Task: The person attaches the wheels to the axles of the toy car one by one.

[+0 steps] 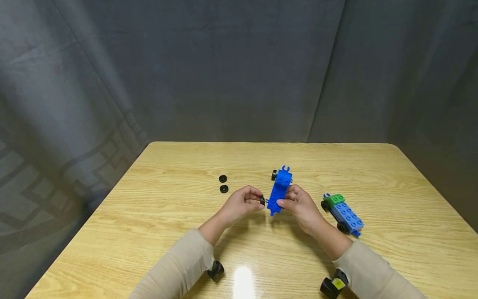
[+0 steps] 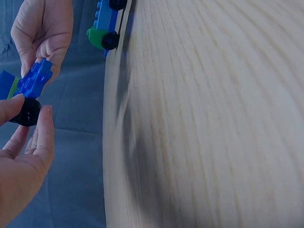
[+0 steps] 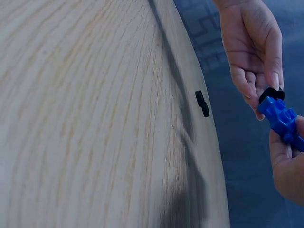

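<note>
My right hand (image 1: 301,208) holds a blue toy car base (image 1: 278,192) above the table, thumb on its near end. The base has studs, a hook-like coupling at the far end and small axle pegs along its sides. One black wheel (image 1: 274,175) sits on its far left peg. Between thumb and fingers, my left hand (image 1: 239,205) pinches another black wheel (image 1: 262,200) right at the near left peg. In the left wrist view this wheel (image 2: 29,113) overlaps the blue base (image 2: 35,80).
Two loose black wheels (image 1: 223,184) lie on the wooden table (image 1: 168,199), left of the hands. To the right stands a second toy car (image 1: 347,216) with a green block, lighter blue bricks and black wheels. A grey curtain (image 1: 231,74) hangs behind the table.
</note>
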`<state>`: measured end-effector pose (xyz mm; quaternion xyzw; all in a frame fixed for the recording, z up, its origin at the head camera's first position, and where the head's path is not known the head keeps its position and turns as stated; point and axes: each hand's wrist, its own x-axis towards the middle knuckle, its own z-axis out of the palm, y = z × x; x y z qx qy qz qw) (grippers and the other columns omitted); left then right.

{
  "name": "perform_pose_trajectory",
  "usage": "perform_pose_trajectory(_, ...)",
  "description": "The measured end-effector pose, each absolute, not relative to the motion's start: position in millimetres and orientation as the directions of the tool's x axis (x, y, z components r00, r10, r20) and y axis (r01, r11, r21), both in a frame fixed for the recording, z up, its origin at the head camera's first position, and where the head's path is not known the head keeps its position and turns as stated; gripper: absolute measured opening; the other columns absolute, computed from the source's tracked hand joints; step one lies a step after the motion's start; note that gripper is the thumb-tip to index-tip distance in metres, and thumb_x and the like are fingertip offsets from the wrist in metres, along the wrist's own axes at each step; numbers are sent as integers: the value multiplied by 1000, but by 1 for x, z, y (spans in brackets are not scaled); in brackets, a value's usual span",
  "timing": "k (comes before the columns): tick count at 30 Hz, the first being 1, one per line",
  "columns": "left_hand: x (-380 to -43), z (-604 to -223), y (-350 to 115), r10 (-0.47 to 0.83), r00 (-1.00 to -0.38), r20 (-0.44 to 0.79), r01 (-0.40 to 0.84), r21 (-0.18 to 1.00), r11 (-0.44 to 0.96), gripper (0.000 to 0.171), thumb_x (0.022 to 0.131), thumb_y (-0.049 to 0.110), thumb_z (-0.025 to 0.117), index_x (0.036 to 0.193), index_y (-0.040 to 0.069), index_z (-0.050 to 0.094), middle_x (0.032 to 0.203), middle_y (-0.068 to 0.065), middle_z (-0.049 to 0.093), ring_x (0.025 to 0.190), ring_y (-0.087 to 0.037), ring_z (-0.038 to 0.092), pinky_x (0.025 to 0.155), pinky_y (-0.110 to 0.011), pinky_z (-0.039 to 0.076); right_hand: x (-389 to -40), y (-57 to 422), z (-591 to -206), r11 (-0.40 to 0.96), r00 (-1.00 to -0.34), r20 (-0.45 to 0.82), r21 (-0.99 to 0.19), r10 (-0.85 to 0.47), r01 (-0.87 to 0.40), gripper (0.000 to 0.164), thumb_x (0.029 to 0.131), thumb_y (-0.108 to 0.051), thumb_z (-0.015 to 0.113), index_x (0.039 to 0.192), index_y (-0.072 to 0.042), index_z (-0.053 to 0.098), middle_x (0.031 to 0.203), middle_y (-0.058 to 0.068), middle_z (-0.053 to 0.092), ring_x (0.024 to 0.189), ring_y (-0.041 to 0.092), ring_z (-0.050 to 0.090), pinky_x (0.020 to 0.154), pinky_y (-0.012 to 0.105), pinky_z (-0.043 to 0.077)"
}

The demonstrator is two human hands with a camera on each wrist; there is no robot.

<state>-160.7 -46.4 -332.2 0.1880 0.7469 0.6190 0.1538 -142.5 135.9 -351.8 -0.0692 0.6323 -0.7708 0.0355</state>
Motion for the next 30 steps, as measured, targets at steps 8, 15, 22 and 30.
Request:
perform_pose_trajectory(8,-172,-354,-45,472,-881,7,105,978,182,29,77,3,63,102,-4,52,93,-9,56,81,-17,55,71,-25,48,-141,135,-354,-188,-986,75,-981,-152,-45,22,76,15,48,88,2,36,67,-7,50,68,6,49,63,21,44)
perform_pose_trajectory(15,-168,-352,-44,469,-880,69,194,955,223,23,78,1,60,99,-5,54,94,-11,57,82,-18,56,71,-22,48,-141,133,-353,-145,-987,89,-987,-136,-69,23,76,15,49,86,0,36,63,-5,39,63,7,40,59,21,39)
perform_pose_trajectory(22,-166,-350,-44,494,-861,125,299,909,290,16,80,-1,57,94,-5,55,89,-10,57,80,-18,55,68,-20,47,-142,131,-353,-132,-983,106,-987,-149,-87,24,74,17,49,93,8,37,71,-2,52,68,7,50,64,21,45)
perform_pose_trajectory(30,-166,-349,-44,529,-839,127,367,850,378,13,80,0,58,92,-3,55,83,-7,58,76,-14,55,64,-19,47,-141,129,-357,-125,-980,124,-987,-155,-105,25,72,19,50,91,9,36,73,2,53,69,8,52,63,21,47)
